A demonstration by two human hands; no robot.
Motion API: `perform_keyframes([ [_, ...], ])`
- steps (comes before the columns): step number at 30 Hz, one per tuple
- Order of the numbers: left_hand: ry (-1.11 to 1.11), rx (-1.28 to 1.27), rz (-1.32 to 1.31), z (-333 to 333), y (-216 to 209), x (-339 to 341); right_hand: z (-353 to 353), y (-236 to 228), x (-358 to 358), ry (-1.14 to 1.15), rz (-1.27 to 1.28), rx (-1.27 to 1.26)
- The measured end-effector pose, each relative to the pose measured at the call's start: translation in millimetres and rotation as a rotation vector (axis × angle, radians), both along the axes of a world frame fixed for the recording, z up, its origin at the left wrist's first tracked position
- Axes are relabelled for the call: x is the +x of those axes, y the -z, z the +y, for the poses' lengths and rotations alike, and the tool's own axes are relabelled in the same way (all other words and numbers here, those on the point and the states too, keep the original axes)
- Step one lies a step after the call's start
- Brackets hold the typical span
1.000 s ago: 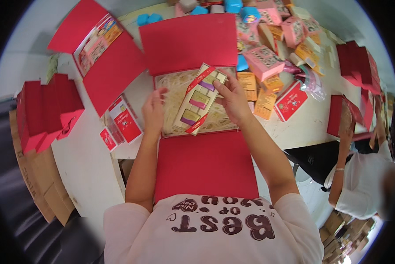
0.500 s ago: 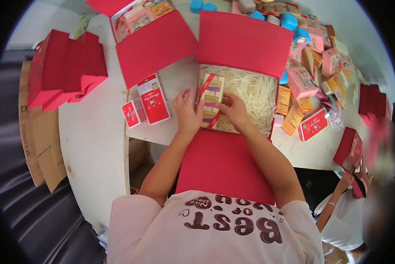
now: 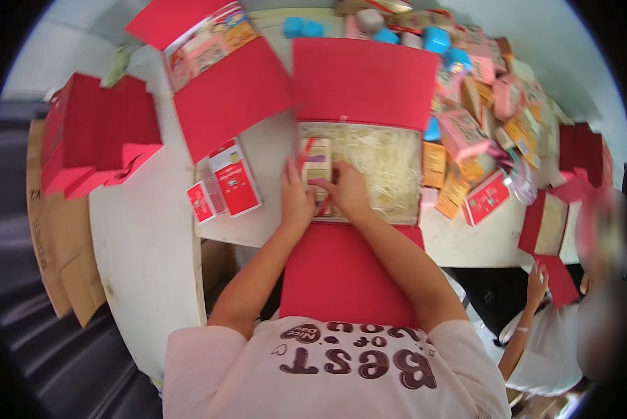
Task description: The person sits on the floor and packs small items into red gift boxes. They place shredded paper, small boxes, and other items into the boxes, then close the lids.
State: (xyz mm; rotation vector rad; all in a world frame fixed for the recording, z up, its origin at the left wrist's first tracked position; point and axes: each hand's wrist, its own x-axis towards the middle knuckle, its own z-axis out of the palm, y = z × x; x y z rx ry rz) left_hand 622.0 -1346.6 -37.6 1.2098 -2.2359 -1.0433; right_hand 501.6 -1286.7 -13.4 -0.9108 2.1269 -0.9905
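Observation:
An open red gift box (image 3: 361, 77) lies in front of me, filled with pale shredded paper (image 3: 382, 164). At its left end sits a narrow cream box (image 3: 318, 152) with purple patches and a red ribbon across its corners. My left hand (image 3: 298, 201) rests along the narrow box's left side and the gift box's rim, fingers stretched out. My right hand (image 3: 348, 192) grips the narrow box from the right, its thumb and finger reaching over the top. The hands cover the narrow box's lower part.
Left are a filled red box (image 3: 229, 91), red-and-white packs (image 3: 235, 183) and stacked red boxes (image 3: 104, 140). A pile of pink cartons (image 3: 463, 133), orange cartons (image 3: 434, 164) and blue containers (image 3: 435, 40) stands right. Lower right, another person's hand (image 3: 537, 283) touches an open red box (image 3: 544, 223).
My right hand has turned and its fingers have dropped down along the narrow box's right side. My left hand is nearer its lower left. The other person's red box now lies open.

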Motion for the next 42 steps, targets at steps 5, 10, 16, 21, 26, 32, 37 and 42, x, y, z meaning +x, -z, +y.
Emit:
perform_keyframes([
  [5, 0.273, -0.463, -0.429, 9.0, -31.9, -17.0, 13.8, 1.4, -6.3, -0.195, 0.266, 0.076],
  [10, 0.223, -0.423, -0.412, 13.0, -28.2, -11.5, 82.0, -38.7, -110.6, 0.375, 0.545, -0.319],
  [16, 0.322, -0.430, -0.437, 13.5, -24.1, -20.2, 117.8, -17.5, -232.6, 0.468, 0.818, 0.498],
  [21, 0.268, -0.554, -0.516, 25.1, -54.1, -22.5, 116.3, -42.1, -185.6, 0.545, 0.772, 0.059],
  [26, 0.306, 0.429, 0.419, 48.2, -104.1, -57.5, 96.9, -94.5, -65.0, 0.334, 0.676, -0.283],
  [32, 0.459, 0.404, 0.303, -2.9, -98.6, -39.3, 98.5, -117.6, -54.4, -0.091, 0.584, -0.249],
  [37, 0.516, 0.520, 0.151, -20.2, -123.4, -31.7, 67.4, -87.2, -89.6, -0.327, -0.236, -0.341],
  [42, 0.106, -0.141, -0.005, -24.1, -40.2, -10.7, 53.4, -16.2, -92.9, -0.145, -0.281, -0.206],
])
